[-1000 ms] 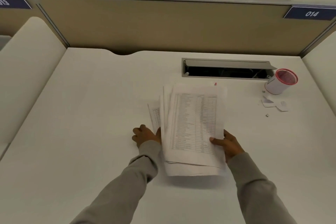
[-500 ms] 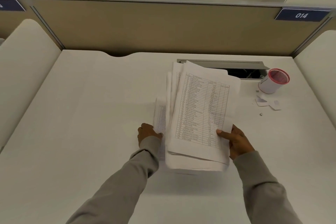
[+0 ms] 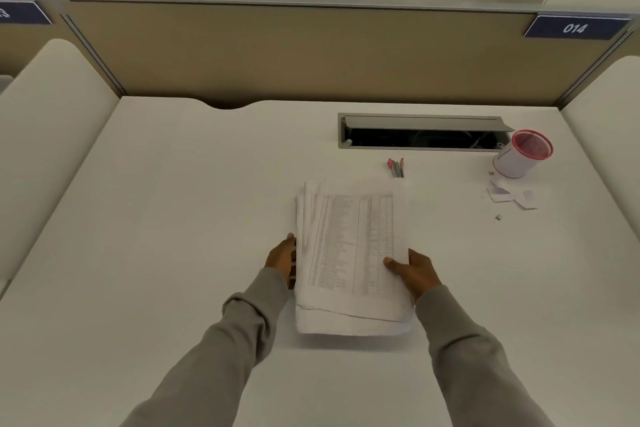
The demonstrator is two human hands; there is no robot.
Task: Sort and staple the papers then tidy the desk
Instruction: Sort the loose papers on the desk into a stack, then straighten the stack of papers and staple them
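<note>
Left hand (image 3: 282, 258) and right hand (image 3: 414, 272) gripped the lowered paper stack (image 3: 349, 246); an apparent stapler (image 3: 396, 167) toward the bench's (image 3: 173, 218) far edge was uncovered for stapling.

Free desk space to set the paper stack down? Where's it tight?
Widest bare patch: desk left of the paper stack, out to the left side panel. Narrower one between stack and paper scraps. Crowded back right: stapler, cable slot, cup, scraps.

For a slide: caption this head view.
Left hand and right hand hold a stack of printed papers over the white desk.
</note>
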